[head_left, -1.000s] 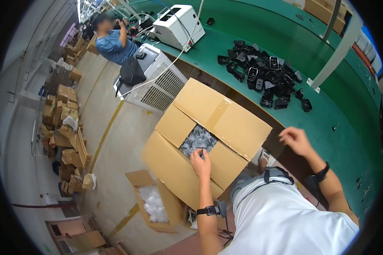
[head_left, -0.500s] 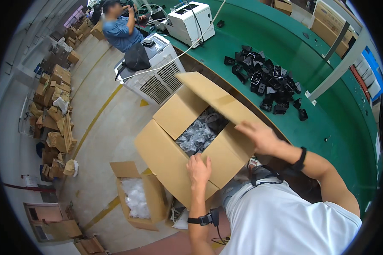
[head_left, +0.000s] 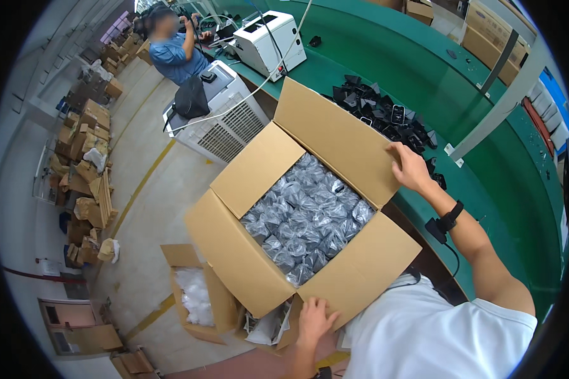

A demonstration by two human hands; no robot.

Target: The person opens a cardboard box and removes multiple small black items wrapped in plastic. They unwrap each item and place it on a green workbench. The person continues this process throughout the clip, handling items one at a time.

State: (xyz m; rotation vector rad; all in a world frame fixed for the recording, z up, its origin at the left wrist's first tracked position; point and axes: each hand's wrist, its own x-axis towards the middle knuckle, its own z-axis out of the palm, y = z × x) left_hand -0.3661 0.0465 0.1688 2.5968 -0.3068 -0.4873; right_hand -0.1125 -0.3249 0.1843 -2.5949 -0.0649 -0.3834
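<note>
A large cardboard carton (head_left: 253,252) stands in front of me with its top flaps folded outward. It is full of dark parts in clear plastic bags (head_left: 306,211). At the edge of the raised right-hand flap (head_left: 335,139) is my right hand (head_left: 412,167), its fingers curled over the corner and closed on it. My left hand (head_left: 316,321) rests on the near flap (head_left: 367,265), fingers apart and slightly bent, open and gripping nothing.
Black plastic parts (head_left: 385,110) lie piled on the green workbench (head_left: 487,215). Beyond the carton stand a white air cooler (head_left: 224,120) and a white machine (head_left: 272,44), with a person (head_left: 177,50) nearby. A smaller carton (head_left: 218,297) holding white plastic bags sits on the floor.
The carton's flaps have swung outward, uncovering the bagged parts. My right hand has moved up and right with its flap; my left hand has come back from the opening onto the near flap.
</note>
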